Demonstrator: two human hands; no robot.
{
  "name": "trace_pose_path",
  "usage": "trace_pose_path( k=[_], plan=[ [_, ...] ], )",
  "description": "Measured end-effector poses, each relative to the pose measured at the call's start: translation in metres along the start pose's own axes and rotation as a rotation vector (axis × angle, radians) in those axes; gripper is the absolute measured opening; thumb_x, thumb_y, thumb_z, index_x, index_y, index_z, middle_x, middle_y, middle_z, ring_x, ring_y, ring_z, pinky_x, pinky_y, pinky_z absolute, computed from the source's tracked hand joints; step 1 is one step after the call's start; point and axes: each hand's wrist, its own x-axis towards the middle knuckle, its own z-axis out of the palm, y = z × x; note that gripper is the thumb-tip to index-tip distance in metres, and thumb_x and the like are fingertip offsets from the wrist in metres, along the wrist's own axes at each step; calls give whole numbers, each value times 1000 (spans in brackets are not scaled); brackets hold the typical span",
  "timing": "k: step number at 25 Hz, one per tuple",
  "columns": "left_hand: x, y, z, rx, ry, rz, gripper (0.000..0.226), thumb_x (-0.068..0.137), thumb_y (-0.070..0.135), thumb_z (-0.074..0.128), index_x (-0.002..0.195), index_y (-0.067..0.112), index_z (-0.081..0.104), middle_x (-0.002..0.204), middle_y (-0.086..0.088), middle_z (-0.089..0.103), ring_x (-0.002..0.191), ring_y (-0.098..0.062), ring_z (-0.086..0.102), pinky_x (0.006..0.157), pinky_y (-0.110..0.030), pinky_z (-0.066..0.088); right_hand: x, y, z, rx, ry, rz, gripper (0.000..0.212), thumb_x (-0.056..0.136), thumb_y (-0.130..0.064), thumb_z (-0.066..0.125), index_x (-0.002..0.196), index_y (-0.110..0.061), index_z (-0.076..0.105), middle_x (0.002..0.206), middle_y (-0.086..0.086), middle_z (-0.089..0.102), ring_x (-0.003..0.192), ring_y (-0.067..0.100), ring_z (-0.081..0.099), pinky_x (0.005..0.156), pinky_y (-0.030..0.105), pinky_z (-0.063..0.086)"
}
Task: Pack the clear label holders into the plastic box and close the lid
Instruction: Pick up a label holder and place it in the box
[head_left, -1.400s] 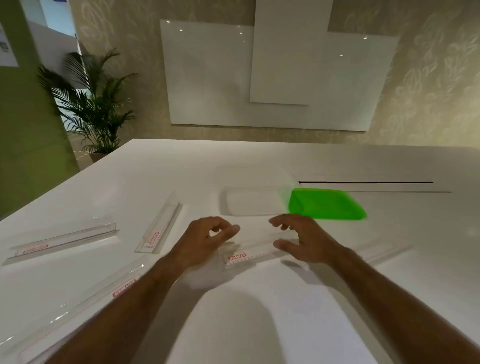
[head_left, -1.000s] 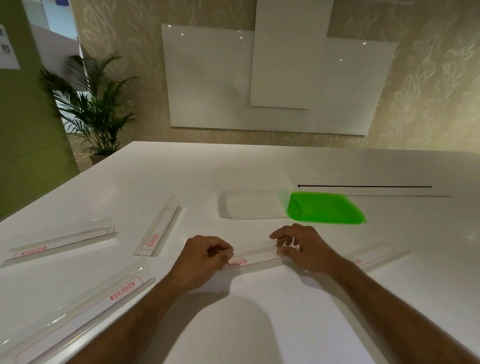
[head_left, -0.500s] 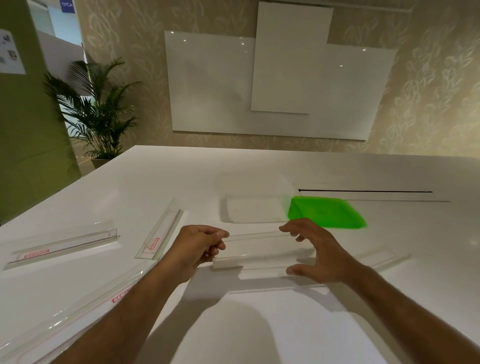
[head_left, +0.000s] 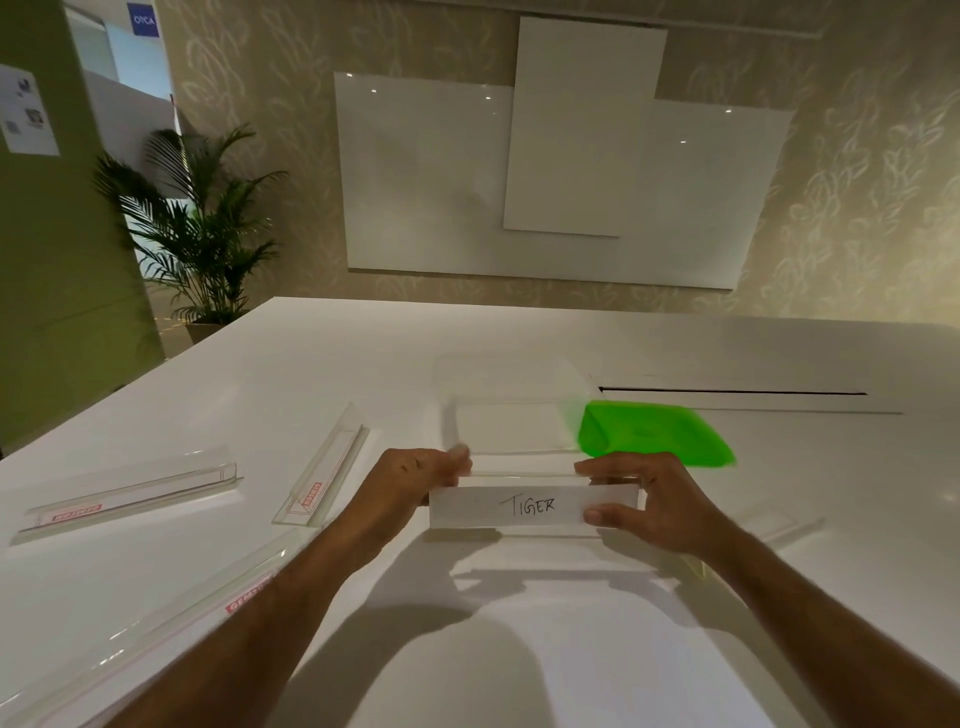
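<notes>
I hold a clear label holder (head_left: 530, 506) with a white card reading "TIGER" above the table, just in front of the clear plastic box (head_left: 511, 410). My left hand (head_left: 410, 483) grips its left end and my right hand (head_left: 641, 506) pinches its right end. The green lid (head_left: 654, 434) lies right of the box, which stands with no lid on it. Three more clear holders lie at the left: one short (head_left: 324, 467), one at far left (head_left: 135, 493), one long near the front (head_left: 156, 623). Another holder (head_left: 779, 525) lies right of my right hand.
The white table (head_left: 519, 649) has a black slot line (head_left: 732, 392) behind the lid. A potted palm (head_left: 192, 234) stands beyond the left corner. White boards (head_left: 561, 176) hang on the far wall.
Both hands took hold of the holder on the table, lifted it and turned it so that the "TIGER" card faces me, closer to the box.
</notes>
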Motion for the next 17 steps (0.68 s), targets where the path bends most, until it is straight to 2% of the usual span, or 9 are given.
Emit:
trace_pose_path(
  k=[3, 5, 7, 10, 12, 14, 15, 16, 17],
  plan=[
    [2, -2, -5, 233, -47, 28, 64, 55, 50, 91, 113, 31, 73, 104, 8, 73, 102, -8, 69, 89, -25, 55, 2, 0, -2, -3, 0, 35, 63, 57, -65, 78, 104, -23, 75, 98, -19, 74, 92, 0, 69, 81, 13, 51],
    [3, 0, -4, 399, -36, 54, 68, 55, 40, 95, 118, 33, 69, 102, 19, 67, 100, 2, 64, 88, -21, 53, 3, 1, -3, -11, -1, 45, 64, 58, -63, 79, 105, -21, 75, 100, -15, 75, 95, -1, 69, 82, 13, 52],
    [6, 5, -2, 453, -7, 97, 68, 57, 36, 95, 119, 32, 69, 102, 22, 65, 99, 4, 62, 91, -22, 52, 5, 0, -4, -34, -6, 56, 63, 58, -61, 80, 104, -19, 75, 101, -17, 75, 95, -3, 69, 82, 10, 50],
    [15, 13, -4, 541, 30, 135, 65, 62, 34, 92, 122, 30, 69, 112, 15, 65, 102, -4, 58, 85, -17, 46, 16, -4, -10, -82, -32, 71, 59, 60, -61, 79, 106, -25, 74, 103, -17, 73, 95, -5, 68, 84, 14, 52],
    [25, 21, -7, 637, 36, 183, 65, 65, 35, 91, 125, 28, 67, 124, 4, 64, 109, -10, 56, 90, -19, 42, 29, -10, -16, -138, -56, 92, 56, 60, -53, 81, 108, -27, 72, 109, -18, 69, 97, -11, 64, 92, 18, 51],
    [38, 33, -9, 721, 38, 233, 64, 69, 35, 88, 128, 23, 66, 129, -2, 61, 117, -16, 56, 94, -18, 38, 47, -13, -25, -257, -73, 91, 53, 64, -42, 84, 113, -26, 71, 112, -21, 63, 101, -15, 56, 94, 7, 42],
    [47, 39, -11, 767, 41, 255, 64, 71, 35, 87, 130, 21, 65, 130, -2, 62, 120, -18, 55, 95, -18, 36, 58, -14, -30, -324, -85, 89, 52, 67, -39, 84, 115, -25, 70, 113, -21, 62, 104, -12, 56, 93, 1, 36],
    [58, 44, -12, 812, 45, 278, 64, 72, 35, 86, 131, 18, 65, 131, -3, 63, 122, -20, 55, 96, -19, 35, 70, -13, -34, -375, -99, 88, 52, 69, -40, 83, 118, -26, 69, 116, -19, 64, 108, -5, 58, 94, 2, 35],
    [70, 50, -14, 846, 49, 295, 64, 73, 36, 85, 131, 17, 64, 133, -3, 64, 123, -21, 56, 100, -21, 37, 82, -11, -37, -406, -112, 92, 54, 70, -41, 82, 120, -27, 67, 121, -14, 66, 113, 3, 60, 97, 9, 36]
  ],
)
